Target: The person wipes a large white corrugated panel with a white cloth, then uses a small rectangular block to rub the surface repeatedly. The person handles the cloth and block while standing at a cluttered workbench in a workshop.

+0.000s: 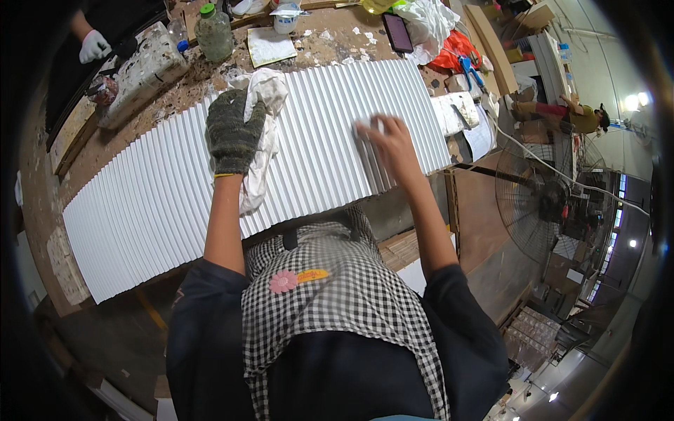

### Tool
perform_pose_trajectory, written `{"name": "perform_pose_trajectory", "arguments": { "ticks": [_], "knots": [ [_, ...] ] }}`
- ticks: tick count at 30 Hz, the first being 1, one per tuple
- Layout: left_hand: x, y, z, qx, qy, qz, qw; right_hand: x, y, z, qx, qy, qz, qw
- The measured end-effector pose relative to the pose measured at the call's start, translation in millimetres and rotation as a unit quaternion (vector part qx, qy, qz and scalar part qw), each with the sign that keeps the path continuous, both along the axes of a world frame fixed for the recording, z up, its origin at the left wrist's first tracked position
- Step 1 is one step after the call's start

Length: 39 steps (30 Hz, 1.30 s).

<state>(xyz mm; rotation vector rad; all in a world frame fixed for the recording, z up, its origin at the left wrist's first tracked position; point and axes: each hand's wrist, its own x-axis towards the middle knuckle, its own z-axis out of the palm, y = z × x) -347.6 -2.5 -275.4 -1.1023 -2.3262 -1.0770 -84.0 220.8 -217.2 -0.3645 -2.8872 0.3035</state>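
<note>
1. While the left hand [234,132], in a dark knit glove, lies palm down with fingers spread on a white cloth [263,140], the cloth itself sits bunched on top of the white ribbed panel [175,203]. So that hand is pressing the rag flat rather than gripping it.
2. Bare right hand [390,144] is further along the same panel, toward its right end. Fingers are stretched out and flat on the ribs, a bit blurred, nothing held as far as I can see.
3. That panel is one long fluted sheet running diagonally across the tabletop [330,42], from lower left up to upper right. Both hands are on its upper half, well apart from each other, and the near edge sits just in front of the person's checked apron [337,295].
4. Count so far: one panel, one cloth, two hands of the wearer, only one of them gloved.
5. Back of the tabletop is pretty messy: one green-capped plastic bottle [213,31], one dark phone [397,32] lying flat, one sheet of paper [271,46], and a grimy white block [140,74] at the left.
6. One other person's hand in a white glove [94,46] shows at the top left, well away from the panel.
7. One standing fan [537,203] is off to the right, below the tabletop level.
</note>
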Motion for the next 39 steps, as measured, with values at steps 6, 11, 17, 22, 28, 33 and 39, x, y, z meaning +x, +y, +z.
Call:
{"name": "perform_pose_trajectory", "arguments": {
  "ticks": [6,11,17,22,28,33,39],
  "knots": [
    [-5,4,2,-0.042,-0.025,-0.003,0.999,-76,45,-24,0.044,0.027,0.011,0.999],
    [-9,-4,-17,-0.092,-0.027,0.017,0.995,31,-13,15,-0.032,-0.077,0.005,0.997],
    [-10,-3,-21,-0.117,-0.017,0.031,0.993,140,-75,51,-0.047,-0.166,-0.047,0.984],
    [-17,2,-27,-0.134,-0.021,0.040,0.990,105,-81,41,-0.063,-0.004,-0.117,0.991],
    [-16,-5,-32,-0.147,-0.019,0.057,0.987,116,-68,50,-0.093,-0.089,-0.092,0.987],
    [-5,2,-5,-0.085,-0.088,0.007,0.992,86,-49,33,-0.041,-0.020,-0.083,0.995],
    [-6,-5,-7,-0.108,-0.090,0.030,0.990,117,-59,60,-0.053,-0.127,-0.071,0.988]
  ]
}}
